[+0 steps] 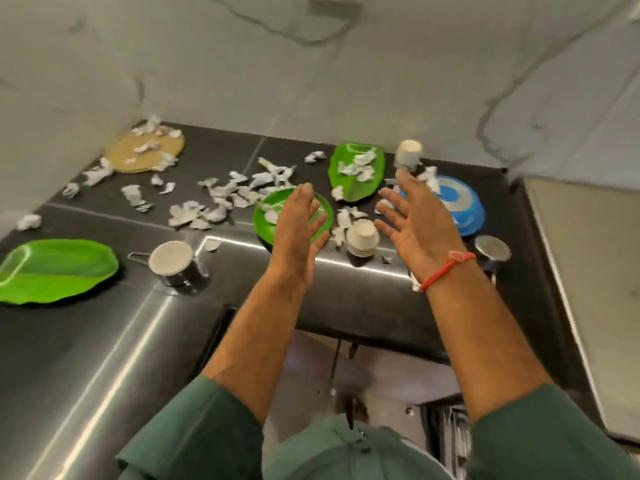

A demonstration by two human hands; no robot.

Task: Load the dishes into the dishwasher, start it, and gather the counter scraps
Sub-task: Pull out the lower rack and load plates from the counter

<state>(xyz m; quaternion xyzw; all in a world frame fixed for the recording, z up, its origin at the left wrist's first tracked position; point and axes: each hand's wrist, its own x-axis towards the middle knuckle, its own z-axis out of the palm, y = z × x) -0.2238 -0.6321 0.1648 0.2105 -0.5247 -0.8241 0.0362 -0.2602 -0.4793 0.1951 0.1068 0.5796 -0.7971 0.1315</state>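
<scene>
Both arms reach out over the black counter (346, 292). My left hand (298, 233) is flat, fingers straight, above a round green plate (265, 225). My right hand (415, 220) is spread, palm facing left, holding nothing, in front of a blue plate (467, 209). Between the hands an upturned white cup (362, 239) stands on the counter. A green leaf-shaped plate (353, 185) with paper scraps lies behind. Crumpled white paper scraps (221, 199) are strewn across the counter.
A second leaf-shaped green plate (55, 271) lies at the left, a steel mug (176, 266) beside it. A tan round plate (145, 150) sits in the back corner, another upturned cup (408, 154) at the back, a steel cup (491, 252) at right. An opening shows below the counter.
</scene>
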